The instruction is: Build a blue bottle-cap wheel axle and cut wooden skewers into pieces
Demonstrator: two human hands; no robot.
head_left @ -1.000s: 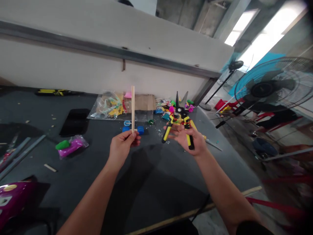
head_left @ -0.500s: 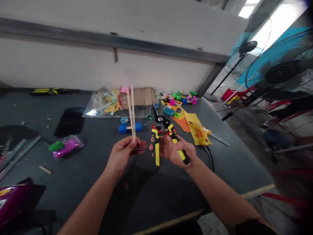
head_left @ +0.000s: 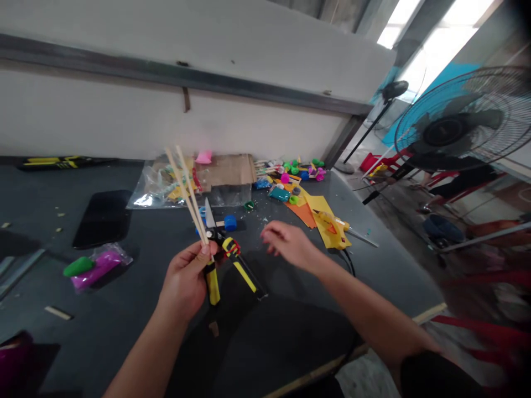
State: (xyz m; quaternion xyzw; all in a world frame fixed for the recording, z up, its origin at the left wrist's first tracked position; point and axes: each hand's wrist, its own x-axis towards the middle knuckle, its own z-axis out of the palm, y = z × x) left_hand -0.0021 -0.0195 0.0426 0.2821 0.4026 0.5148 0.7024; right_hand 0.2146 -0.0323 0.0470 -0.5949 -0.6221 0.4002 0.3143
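Two thin wooden sticks (head_left: 186, 193) point up and away from my left hand (head_left: 186, 276), pinched between its thumb and fingers. The same hand also holds yellow-and-black cutters (head_left: 240, 268), whose handles are spread and whose blade points away from me. Over the table to the right, my right hand (head_left: 286, 243) holds nothing, its fingers loosely curled and apart. Behind the cutters lies a blue piece (head_left: 229, 223) with a small stick in it, partly covered by the cutters and sticks.
A black phone (head_left: 102, 219) and a purple packet (head_left: 102, 268) lie left. Behind are a plastic bag (head_left: 160, 182) and brown cardboard (head_left: 230, 171). A yellow glue gun (head_left: 334, 224) rests on yellow sheets at right. A fan (head_left: 443, 131) stands beyond the table.
The cutters have passed from my right hand to my left, which still holds the sticks. My right hand has let go and moved apart. The view has shifted slightly.
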